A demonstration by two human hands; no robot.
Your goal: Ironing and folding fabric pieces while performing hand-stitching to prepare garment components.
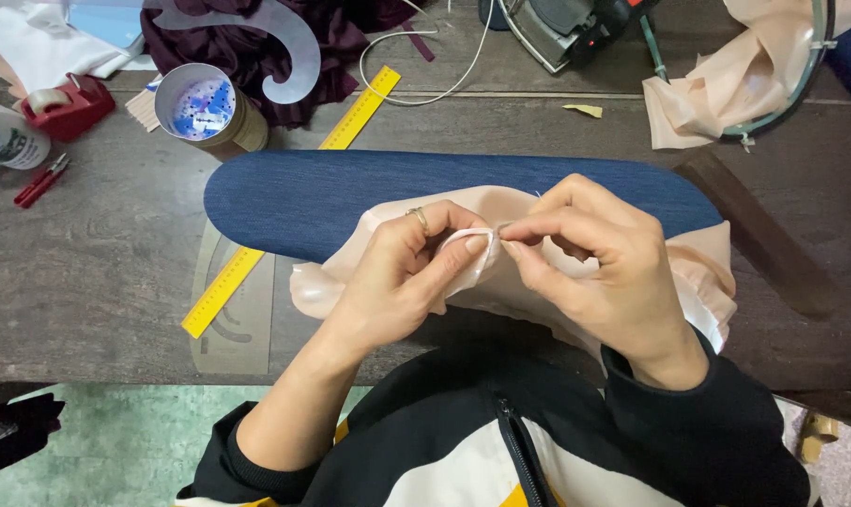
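My left hand (406, 277), with a ring on one finger, pinches a folded edge of pale peach fabric (697, 272) between thumb and forefinger. My right hand (599, 258) meets it fingertip to fingertip and pinches the same edge; a thin thread shows just above its fingers. The fabric is draped over a long dark blue padded sleeve board (313, 197) that lies across the wooden table (87, 272). Whether a needle is held is too small to tell.
A yellow ruler (350, 117) runs diagonally under the board, over a clear curve template (228, 329). At the back stand a round tin (205, 108), red tape dispenser (69, 103), red snips (40, 180), dark maroon cloth (247, 47), an iron (566, 28) and more peach fabric (735, 75).
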